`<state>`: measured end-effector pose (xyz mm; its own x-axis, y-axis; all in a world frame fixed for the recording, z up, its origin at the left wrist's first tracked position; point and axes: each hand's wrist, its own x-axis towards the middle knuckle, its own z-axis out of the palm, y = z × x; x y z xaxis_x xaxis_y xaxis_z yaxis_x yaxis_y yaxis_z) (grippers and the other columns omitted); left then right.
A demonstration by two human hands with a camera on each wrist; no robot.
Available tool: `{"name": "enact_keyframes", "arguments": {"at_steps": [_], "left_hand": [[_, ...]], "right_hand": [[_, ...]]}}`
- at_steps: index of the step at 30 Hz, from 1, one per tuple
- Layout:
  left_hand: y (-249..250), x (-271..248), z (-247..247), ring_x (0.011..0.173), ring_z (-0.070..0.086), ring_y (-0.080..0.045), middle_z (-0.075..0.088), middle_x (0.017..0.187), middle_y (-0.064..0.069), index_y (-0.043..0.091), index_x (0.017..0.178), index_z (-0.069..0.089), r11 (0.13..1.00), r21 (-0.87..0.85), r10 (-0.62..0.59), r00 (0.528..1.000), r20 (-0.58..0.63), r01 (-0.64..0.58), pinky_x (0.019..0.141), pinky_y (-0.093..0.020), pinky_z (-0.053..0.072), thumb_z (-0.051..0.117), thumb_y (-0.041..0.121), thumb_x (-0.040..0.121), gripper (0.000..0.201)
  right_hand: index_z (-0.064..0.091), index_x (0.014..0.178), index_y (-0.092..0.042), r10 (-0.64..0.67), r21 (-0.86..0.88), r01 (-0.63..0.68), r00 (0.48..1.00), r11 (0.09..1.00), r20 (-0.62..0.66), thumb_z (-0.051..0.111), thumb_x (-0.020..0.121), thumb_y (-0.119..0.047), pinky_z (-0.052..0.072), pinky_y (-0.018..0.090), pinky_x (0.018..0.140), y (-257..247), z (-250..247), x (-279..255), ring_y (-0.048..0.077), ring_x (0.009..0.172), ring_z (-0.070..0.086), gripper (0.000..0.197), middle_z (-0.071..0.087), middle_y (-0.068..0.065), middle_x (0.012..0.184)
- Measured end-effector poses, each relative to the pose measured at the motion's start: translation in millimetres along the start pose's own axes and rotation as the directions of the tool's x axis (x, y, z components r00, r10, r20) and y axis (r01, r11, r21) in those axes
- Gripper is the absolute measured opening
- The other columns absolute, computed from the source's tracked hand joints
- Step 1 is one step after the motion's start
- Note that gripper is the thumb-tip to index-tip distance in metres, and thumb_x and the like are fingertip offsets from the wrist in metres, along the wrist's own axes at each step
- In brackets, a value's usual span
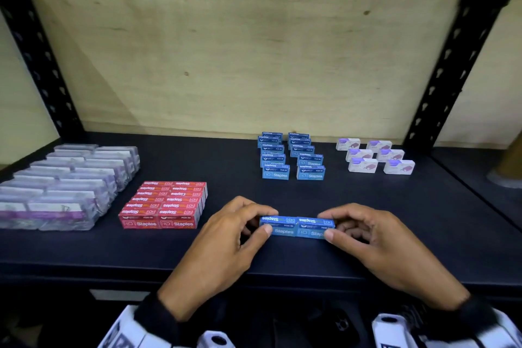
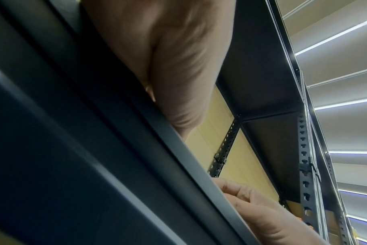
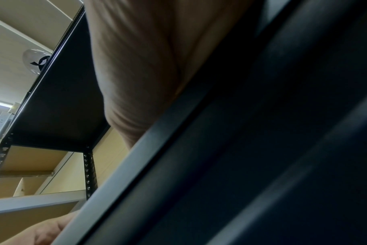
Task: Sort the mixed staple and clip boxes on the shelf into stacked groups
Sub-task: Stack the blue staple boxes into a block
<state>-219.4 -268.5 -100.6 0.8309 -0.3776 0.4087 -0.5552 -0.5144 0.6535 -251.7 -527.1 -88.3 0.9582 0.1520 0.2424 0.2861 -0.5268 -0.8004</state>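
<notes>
Two blue staple boxes (image 1: 297,226) lie end to end near the front of the dark shelf (image 1: 395,206). My left hand (image 1: 248,223) pinches the left end of the pair between thumb and fingers. The right end is pinched the same way by my right hand (image 1: 343,224). Behind them stand two rows of blue staple boxes (image 1: 291,157). A block of red staple boxes (image 1: 166,203) sits to the left. Clear-wrapped clip boxes (image 1: 65,181) fill the far left. White and purple boxes (image 1: 375,155) stand at the back right. The wrist views show only palms and the shelf's front edge (image 2: 157,149).
Black slotted uprights (image 1: 452,51) frame the shelf at both sides, with a pale wooden back panel (image 1: 254,51) behind. Bare dark shelf surface lies between the groups and around my hands. A round object (image 1: 508,172) sits beyond the right upright.
</notes>
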Motion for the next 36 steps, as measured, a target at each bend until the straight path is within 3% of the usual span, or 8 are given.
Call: {"name": "enact_keyframes", "arguments": {"at_steps": [5, 7, 11, 14, 18, 24, 31, 36], "left_hand": [[1, 0, -3, 0.100, 0.057, -0.002, 0.050, 0.107, 0.024, 0.039, 0.124, 0.059, 0.999, -0.029, -0.045, 0.999, -0.013, 0.045, 0.082, -0.018, 0.049, 0.062, 0.045, 0.090, 0.035], [7, 3, -9, 0.101, 0.053, 0.005, 0.045, 0.110, 0.028, 0.039, 0.127, 0.055, 0.997, 0.062, -0.047, 0.998, 0.034, 0.045, 0.078, -0.012, 0.046, 0.057, 0.052, 0.090, 0.040], [32, 23, -37, 0.087, 0.050, 0.015, 0.043, 0.103, 0.029, 0.040, 0.126, 0.054, 0.962, 0.272, -0.011, 0.996, 0.094, -0.015, 0.072, -0.010, 0.040, 0.051, 0.058, 0.089, 0.041], [49, 54, -61, 0.089, 0.056, 0.006, 0.055, 0.105, 0.022, 0.037, 0.118, 0.060, 0.903, 0.423, 0.030, 0.993, 0.118, -0.077, 0.083, -0.027, 0.049, 0.052, 0.059, 0.088, 0.039], [56, 106, -74, 0.098, 0.059, -0.008, 0.062, 0.108, 0.015, 0.035, 0.114, 0.063, 0.810, 0.571, -0.026, 0.964, 0.263, -0.134, 0.088, -0.033, 0.050, 0.058, 0.056, 0.087, 0.034], [43, 162, -63, 0.107, 0.058, -0.018, 0.063, 0.113, 0.006, 0.028, 0.117, 0.063, 0.691, 0.695, -0.205, 0.868, 0.452, -0.198, 0.091, -0.035, 0.049, 0.067, 0.045, 0.087, 0.035], [31, 186, -45, 0.102, 0.062, -0.017, 0.068, 0.110, 0.003, 0.020, 0.113, 0.068, 0.699, 0.694, -0.335, 0.777, 0.534, -0.176, 0.091, -0.033, 0.051, 0.079, 0.038, 0.079, 0.039], [32, 192, -30, 0.090, 0.055, -0.015, 0.066, 0.112, 0.000, 0.019, 0.113, 0.069, 0.651, 0.727, -0.353, 0.760, 0.546, -0.219, 0.074, -0.026, 0.043, 0.078, 0.033, 0.081, 0.036]], "right_hand": [[0.071, 0.106, -0.030, 0.036, 0.058, -0.036, 0.999, 0.998, -0.003, 0.072, 0.077, -0.041, 0.056, 0.032, 0.088, -3, -4, 1, 0.014, 0.089, 0.069, 0.031, 0.071, -0.007, 0.100], [0.070, 0.107, -0.033, 0.029, 0.007, -0.030, 0.999, 1.000, 0.032, 0.070, 0.076, -0.047, 0.056, 0.033, 0.089, -8, -9, 1, 0.011, 0.091, 0.069, 0.034, 0.069, -0.011, 0.106], [0.066, 0.108, -0.039, 0.021, -0.179, 0.002, 0.991, 0.984, 0.130, 0.064, 0.073, -0.056, 0.054, 0.019, 0.079, -36, -34, 8, 0.001, 0.087, 0.067, 0.038, 0.062, -0.025, 0.102], [0.064, 0.107, -0.040, 0.049, -0.338, 0.013, 0.984, 0.941, 0.173, 0.061, 0.073, -0.060, 0.052, 0.016, 0.078, -59, -56, 31, -0.004, 0.084, 0.064, 0.040, 0.064, -0.029, 0.098], [0.066, 0.109, -0.038, 0.061, -0.562, 0.066, 0.977, 0.825, 0.205, 0.070, 0.085, -0.046, 0.050, 0.016, 0.079, -63, -71, 83, -0.003, 0.081, 0.063, 0.025, 0.069, -0.017, 0.097], [0.062, 0.121, -0.029, 0.220, -0.803, 0.099, 0.936, 0.588, 0.276, 0.068, 0.090, -0.041, 0.044, 0.024, 0.081, -49, -65, 140, 0.009, 0.093, 0.058, 0.034, 0.062, -0.014, 0.102], [0.065, 0.113, -0.026, 0.336, -0.835, 0.070, 0.895, 0.546, 0.295, 0.070, 0.089, -0.035, 0.041, 0.025, 0.079, -40, -55, 162, 0.011, 0.091, 0.057, 0.026, 0.060, -0.012, 0.097], [0.066, 0.104, -0.021, 0.369, -0.852, 0.084, 0.876, 0.516, 0.310, 0.070, 0.090, -0.029, 0.041, 0.025, 0.077, -42, -48, 166, 0.013, 0.089, 0.057, 0.016, 0.061, -0.008, 0.095]]}}
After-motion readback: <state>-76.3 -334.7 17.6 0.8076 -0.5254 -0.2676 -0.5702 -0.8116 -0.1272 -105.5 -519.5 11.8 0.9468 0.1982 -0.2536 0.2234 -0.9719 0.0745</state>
